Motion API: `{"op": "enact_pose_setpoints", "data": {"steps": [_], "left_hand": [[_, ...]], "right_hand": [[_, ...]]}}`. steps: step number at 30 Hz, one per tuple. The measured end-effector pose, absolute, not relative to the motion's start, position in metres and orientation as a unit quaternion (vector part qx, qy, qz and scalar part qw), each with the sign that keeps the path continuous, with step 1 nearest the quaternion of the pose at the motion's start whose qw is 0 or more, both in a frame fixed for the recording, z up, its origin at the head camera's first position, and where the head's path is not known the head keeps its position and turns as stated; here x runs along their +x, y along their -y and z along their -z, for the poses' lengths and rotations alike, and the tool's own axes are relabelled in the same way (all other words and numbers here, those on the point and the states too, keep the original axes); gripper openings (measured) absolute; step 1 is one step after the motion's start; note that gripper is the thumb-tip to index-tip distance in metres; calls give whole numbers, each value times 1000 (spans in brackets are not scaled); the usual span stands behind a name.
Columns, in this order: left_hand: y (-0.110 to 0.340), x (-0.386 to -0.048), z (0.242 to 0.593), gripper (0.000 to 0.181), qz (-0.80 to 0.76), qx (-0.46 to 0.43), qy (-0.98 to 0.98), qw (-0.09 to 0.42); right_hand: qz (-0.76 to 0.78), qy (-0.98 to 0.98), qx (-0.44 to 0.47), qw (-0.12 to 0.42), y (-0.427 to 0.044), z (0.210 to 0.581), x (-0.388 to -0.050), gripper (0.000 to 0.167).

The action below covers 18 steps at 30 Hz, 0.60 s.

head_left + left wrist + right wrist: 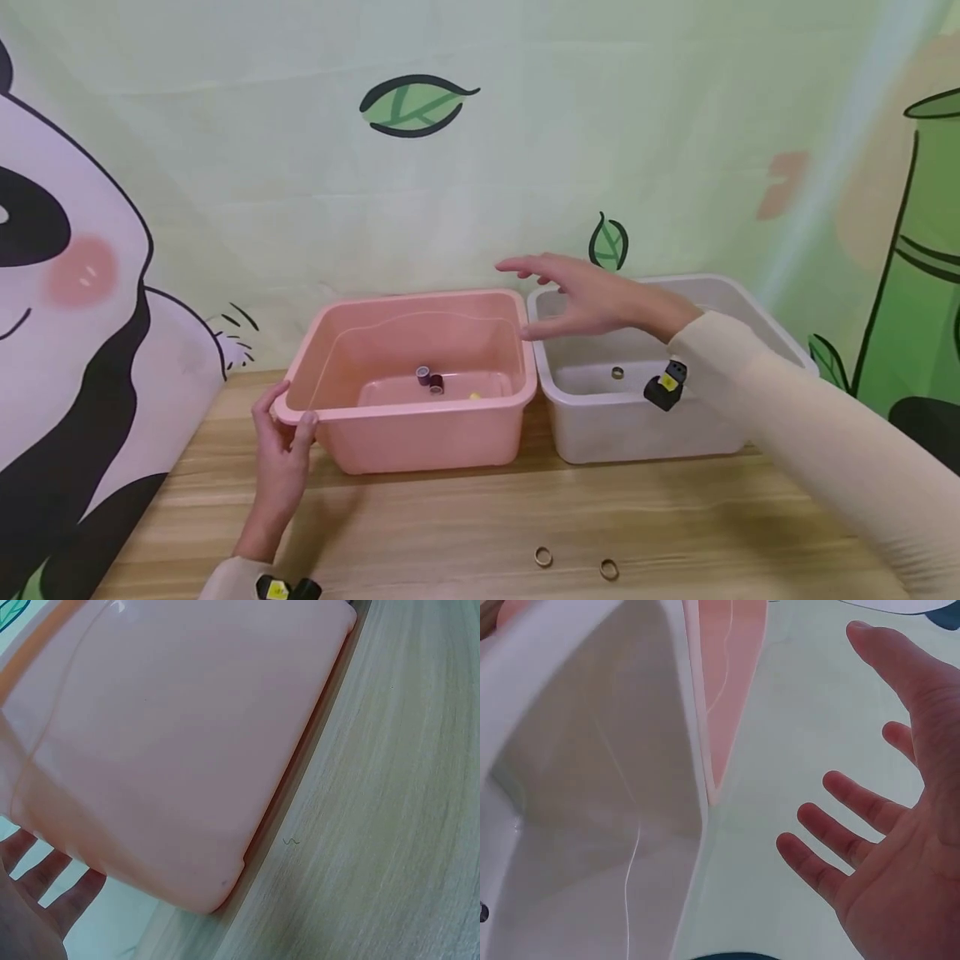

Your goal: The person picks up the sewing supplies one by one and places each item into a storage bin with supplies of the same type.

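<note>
My left hand (281,458) grips the front left corner of a pink plastic basin (427,437), thumb at the front rim and fingers around the side. In the left wrist view, its fingers (79,896) show against the basin's outer side. Inside the basin lie two small dark ring-like pieces (437,384) and a bit of something yellow (475,396), mostly hidden by the rim. Fingers spread and holding nothing, my right hand (592,293) hovers over the left part of a whitish basin (637,429). A small ring (617,372) lies in that basin.
Two metal-looking rings, a left one (543,557) and a right one (609,570), lie on the wooden table (420,533) in front. Behind the basins hangs a green printed cloth (300,167). The two basins stand side by side.
</note>
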<state>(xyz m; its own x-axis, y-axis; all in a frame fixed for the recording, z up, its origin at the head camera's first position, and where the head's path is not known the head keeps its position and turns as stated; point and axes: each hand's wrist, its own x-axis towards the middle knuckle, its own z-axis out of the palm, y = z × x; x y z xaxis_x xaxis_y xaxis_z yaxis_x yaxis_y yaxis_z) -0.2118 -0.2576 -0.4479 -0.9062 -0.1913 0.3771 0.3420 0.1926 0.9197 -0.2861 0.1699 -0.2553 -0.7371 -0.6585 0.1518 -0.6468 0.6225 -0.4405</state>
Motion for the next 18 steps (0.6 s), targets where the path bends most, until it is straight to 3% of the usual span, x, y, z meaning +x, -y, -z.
{"op": "enact_pose_setpoints", "data": {"steps": [18], "left_hand": [[255, -209, 445, 59, 622, -48, 755, 200]], "right_hand": [[240, -883, -401, -49, -223, 269, -235, 83]]}}
